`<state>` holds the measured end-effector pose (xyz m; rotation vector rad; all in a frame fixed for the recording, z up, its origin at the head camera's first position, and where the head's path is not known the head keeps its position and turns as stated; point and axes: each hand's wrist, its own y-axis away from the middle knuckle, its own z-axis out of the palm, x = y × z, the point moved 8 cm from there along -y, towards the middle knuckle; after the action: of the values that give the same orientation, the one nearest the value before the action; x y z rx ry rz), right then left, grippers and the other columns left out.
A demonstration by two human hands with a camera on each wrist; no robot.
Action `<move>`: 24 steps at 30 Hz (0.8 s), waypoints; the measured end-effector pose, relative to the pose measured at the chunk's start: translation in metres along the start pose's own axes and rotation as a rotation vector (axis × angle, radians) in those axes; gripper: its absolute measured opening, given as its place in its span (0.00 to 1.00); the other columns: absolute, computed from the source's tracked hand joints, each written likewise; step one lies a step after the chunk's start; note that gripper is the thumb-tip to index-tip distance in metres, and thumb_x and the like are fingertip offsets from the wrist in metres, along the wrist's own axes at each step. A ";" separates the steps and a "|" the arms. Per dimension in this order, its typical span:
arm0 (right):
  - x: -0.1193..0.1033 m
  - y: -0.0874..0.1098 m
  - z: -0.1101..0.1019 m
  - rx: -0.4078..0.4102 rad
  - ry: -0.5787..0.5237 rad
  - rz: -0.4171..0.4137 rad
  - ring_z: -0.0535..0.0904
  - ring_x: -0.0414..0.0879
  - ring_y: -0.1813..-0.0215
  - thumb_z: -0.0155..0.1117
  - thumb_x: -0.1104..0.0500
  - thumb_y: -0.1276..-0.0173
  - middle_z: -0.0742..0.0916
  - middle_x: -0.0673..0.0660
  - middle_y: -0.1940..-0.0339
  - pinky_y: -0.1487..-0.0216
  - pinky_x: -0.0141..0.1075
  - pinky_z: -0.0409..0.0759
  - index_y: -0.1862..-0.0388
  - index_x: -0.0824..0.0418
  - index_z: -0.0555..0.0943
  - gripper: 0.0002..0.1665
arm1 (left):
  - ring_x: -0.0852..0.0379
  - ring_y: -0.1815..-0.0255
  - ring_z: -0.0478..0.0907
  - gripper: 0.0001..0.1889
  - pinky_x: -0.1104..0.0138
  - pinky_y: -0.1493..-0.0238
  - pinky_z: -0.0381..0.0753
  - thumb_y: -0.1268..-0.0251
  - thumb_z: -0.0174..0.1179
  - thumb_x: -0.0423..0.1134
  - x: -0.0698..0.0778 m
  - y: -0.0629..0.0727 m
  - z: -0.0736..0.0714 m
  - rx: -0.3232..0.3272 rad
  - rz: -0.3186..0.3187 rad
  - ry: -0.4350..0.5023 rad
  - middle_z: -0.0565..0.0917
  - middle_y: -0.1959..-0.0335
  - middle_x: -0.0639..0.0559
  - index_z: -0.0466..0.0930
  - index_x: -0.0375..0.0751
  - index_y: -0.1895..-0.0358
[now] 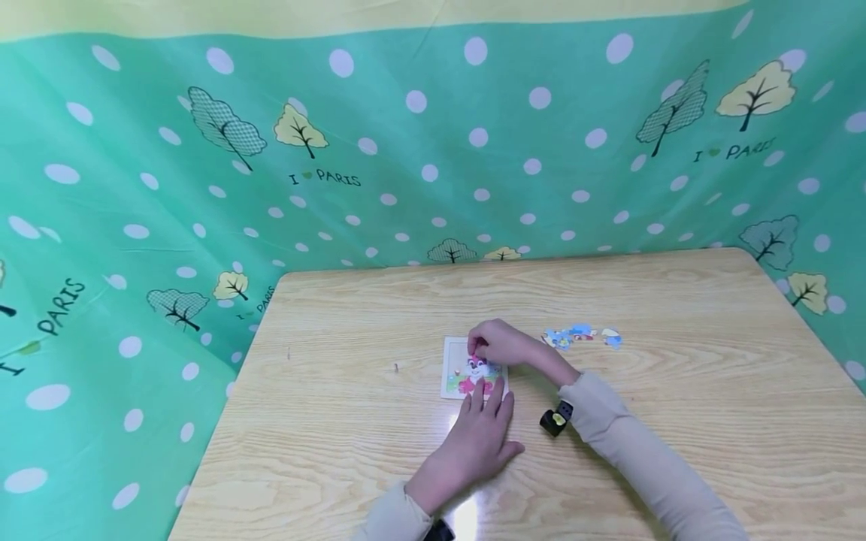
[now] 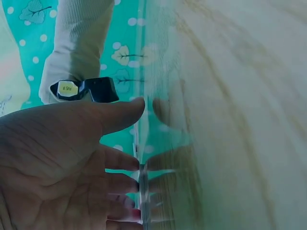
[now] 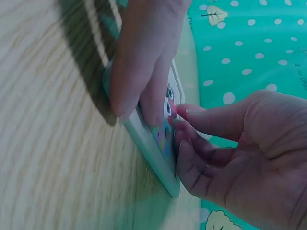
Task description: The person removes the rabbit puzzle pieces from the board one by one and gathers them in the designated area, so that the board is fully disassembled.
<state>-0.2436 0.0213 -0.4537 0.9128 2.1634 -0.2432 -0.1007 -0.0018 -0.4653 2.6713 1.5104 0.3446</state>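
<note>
A small square jigsaw puzzle in a white frame (image 1: 444, 370) lies on the table, showing a pink-and-white cartoon animal. My left hand (image 1: 473, 443) reaches over its near edge, fingers extended and their tips resting on the lower part of the picture. In the left wrist view the left thumb (image 2: 122, 115) sticks out, apart from the fingers. At the top of the picture, my right hand (image 1: 504, 343) pinches a pink puzzle piece (image 3: 179, 112) between thumb and fingertips, right at the puzzle's surface. The fingers partly hide that piece.
Several loose puzzle pieces (image 1: 558, 338), mostly blue, lie right of the frame, beyond the right forearm. The light wood table (image 1: 325, 421) meets a green dotted curtain (image 1: 386, 150) at the back and sides. A black wrist camera (image 1: 555, 419) is strapped to the right wrist.
</note>
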 end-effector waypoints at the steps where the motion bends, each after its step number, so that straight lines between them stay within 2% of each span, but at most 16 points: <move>1: -0.001 0.000 0.000 -0.001 0.002 0.005 0.76 0.40 0.69 0.60 0.74 0.29 0.85 0.53 0.69 0.66 0.31 0.77 0.66 0.65 0.84 0.09 | 0.31 0.21 0.57 0.41 0.46 0.25 0.66 0.26 0.58 0.60 -0.001 0.000 0.001 0.003 -0.003 -0.005 0.58 0.19 0.33 0.63 0.35 0.21; 7: -0.003 -0.001 0.002 -0.014 -0.016 0.041 0.76 0.40 0.70 0.61 0.75 0.30 0.84 0.53 0.70 0.68 0.30 0.76 0.66 0.65 0.83 0.08 | 0.32 0.21 0.58 0.40 0.45 0.25 0.66 0.25 0.57 0.61 -0.002 -0.002 0.002 0.037 -0.007 -0.028 0.58 0.20 0.29 0.64 0.36 0.22; 16: -0.002 -0.005 0.005 -0.023 0.024 0.032 0.75 0.39 0.70 0.64 0.73 0.30 0.83 0.51 0.71 0.68 0.29 0.76 0.66 0.64 0.83 0.07 | 0.34 0.26 0.66 0.40 0.48 0.31 0.73 0.27 0.55 0.66 -0.001 -0.006 0.003 0.105 0.007 -0.152 0.66 0.24 0.31 0.69 0.38 0.25; 24: -0.008 -0.005 0.003 -0.031 0.040 0.019 0.75 0.39 0.72 0.67 0.73 0.32 0.83 0.51 0.73 0.69 0.29 0.76 0.69 0.64 0.83 0.07 | 0.36 0.26 0.66 0.42 0.50 0.29 0.73 0.27 0.51 0.69 0.000 -0.006 0.004 0.103 0.005 -0.200 0.67 0.25 0.32 0.69 0.38 0.25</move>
<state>-0.2418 0.0119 -0.4507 0.9275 2.1879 -0.1826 -0.1044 0.0015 -0.4703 2.6909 1.4998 -0.0011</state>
